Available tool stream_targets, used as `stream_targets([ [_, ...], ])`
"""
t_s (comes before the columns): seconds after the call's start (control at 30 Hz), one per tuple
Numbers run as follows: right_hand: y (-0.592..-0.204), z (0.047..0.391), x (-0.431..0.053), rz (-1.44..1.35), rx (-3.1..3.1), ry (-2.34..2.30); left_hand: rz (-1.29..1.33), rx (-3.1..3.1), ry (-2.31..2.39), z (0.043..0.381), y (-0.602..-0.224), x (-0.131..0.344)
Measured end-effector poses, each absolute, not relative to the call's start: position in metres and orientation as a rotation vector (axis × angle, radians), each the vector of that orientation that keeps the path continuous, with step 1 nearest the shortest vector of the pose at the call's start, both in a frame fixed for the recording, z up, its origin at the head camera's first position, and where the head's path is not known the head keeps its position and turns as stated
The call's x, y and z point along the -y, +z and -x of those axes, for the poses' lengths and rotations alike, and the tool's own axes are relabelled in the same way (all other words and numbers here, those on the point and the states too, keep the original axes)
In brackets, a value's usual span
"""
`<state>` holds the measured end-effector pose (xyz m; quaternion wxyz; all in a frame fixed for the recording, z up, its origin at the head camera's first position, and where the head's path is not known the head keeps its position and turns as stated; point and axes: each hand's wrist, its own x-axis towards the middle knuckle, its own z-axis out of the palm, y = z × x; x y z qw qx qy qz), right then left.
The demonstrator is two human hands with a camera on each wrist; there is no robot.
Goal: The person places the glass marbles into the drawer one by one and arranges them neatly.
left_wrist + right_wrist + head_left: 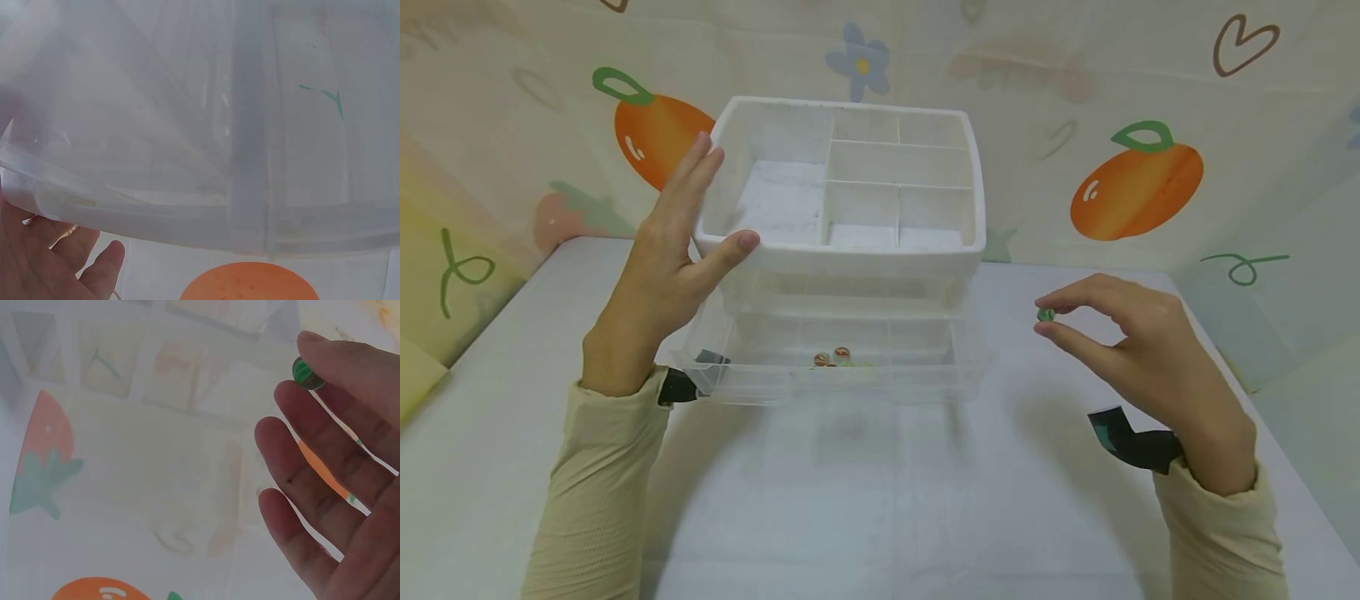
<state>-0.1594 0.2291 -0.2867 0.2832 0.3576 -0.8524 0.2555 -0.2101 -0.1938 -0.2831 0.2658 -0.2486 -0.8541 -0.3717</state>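
Observation:
A white plastic organizer box (857,261) with a divided top tray stands on the table. My left hand (658,258) rests against its left side, fingers straight along the wall and thumb on the front rim. Below the tray, a clear drawer (917,379) is pulled out toward me. Several small marbles (822,359) with orange-brown swirls lie in the drawer, and something yellowish is beside them. To the right of the box, my right hand (1138,342) pinches a green marble (307,374) between thumb and forefinger, above the table.
A white cloth covers the table (850,517). Behind it hangs a pale backdrop (1030,83) printed with orange fruit, flowers and hearts. Thin walls split the top tray into several compartments (898,162). Black straps (1138,446) show at both wrists.

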Motion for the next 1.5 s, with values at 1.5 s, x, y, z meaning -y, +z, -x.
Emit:
stream_targets([
  [1.5,-0.283,0.156,-0.185,-1.137,2.058,0.686,0.713,2.281,-0.98,0.21,-0.283,0.193],
])
